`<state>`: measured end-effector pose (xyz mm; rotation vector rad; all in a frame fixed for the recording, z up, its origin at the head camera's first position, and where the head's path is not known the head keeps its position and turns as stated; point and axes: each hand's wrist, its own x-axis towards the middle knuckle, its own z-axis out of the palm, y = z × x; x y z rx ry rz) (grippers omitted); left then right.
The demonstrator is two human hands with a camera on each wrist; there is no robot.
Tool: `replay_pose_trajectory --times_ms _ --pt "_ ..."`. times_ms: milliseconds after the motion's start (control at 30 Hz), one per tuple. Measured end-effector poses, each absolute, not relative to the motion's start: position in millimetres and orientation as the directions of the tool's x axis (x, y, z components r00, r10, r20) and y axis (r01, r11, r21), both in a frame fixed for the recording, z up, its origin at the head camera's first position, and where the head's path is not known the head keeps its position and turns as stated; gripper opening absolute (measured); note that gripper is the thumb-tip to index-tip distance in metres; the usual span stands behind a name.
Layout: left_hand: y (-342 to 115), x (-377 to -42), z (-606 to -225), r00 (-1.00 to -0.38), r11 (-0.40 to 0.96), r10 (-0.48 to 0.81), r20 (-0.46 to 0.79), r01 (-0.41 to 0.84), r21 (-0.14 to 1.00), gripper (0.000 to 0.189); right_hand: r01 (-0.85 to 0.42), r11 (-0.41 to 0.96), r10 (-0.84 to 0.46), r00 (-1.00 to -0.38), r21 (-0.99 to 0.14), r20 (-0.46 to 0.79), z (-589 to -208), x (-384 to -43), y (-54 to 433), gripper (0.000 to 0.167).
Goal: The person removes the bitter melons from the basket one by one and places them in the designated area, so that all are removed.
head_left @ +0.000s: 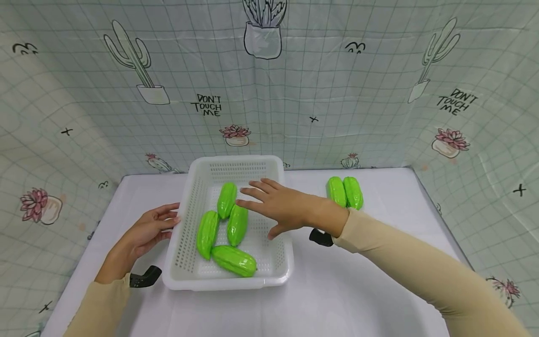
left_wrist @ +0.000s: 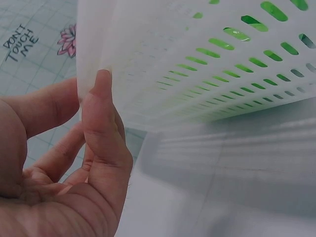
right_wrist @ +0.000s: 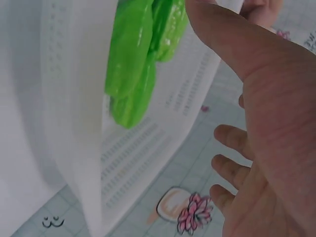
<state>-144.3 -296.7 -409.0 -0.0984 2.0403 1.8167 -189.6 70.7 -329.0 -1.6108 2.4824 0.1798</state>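
Note:
A white perforated plastic basket (head_left: 227, 283) stands on the table, with several glossy green, ridged, cucumber-like vegetables (head_left: 233, 260) lying in it. At its left side my left hand (head_left: 145, 231) holds the rim; the left wrist view has the wall (left_wrist: 148, 54) between thumb and fingers. Over the right part of the basket reaches my right hand (head_left: 282, 206), its fingers spread and nothing in its grasp. Its fingertips overlap the upper vegetables in the head view. From the right wrist, the vegetables (right_wrist: 131, 49) appear beyond the thumb, apart from the palm (right_wrist: 276, 123).
Two more of the green vegetables (head_left: 345, 192) lie side by side at the back right, partly behind the right forearm. A white cloth covers the table (head_left: 337, 290). Printed grid fabric (head_left: 286, 93) rises at the back and both sides.

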Motion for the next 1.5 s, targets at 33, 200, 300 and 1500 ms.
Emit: replay_pose_trajectory --times_ms 33,200,300,1500 --pt "-297 -144 -409 -0.915 0.149 0.211 -0.343 -0.316 0.937 0.07 -0.915 0.404 -0.891 -0.396 0.01 -0.223 -331 -189 66 0.108" --pt "-297 -143 -409 -0.915 0.158 0.204 -0.349 -0.321 0.934 0.07 -0.929 0.366 -0.892 -0.367 0.055 -0.263 -340 -184 45 0.109" --pt "-297 -143 -409 -0.914 0.167 0.202 -0.352 -0.322 0.932 0.07 -0.937 0.341 -0.895 -0.348 0.075 -0.281 -345 -180 36 0.111" --pt "-298 -145 -410 -0.919 0.17 0.201 -0.338 -0.307 0.936 0.07 -0.936 0.109 -0.802 -0.282 0.334 -0.527 -383 -142 -29 0.116"
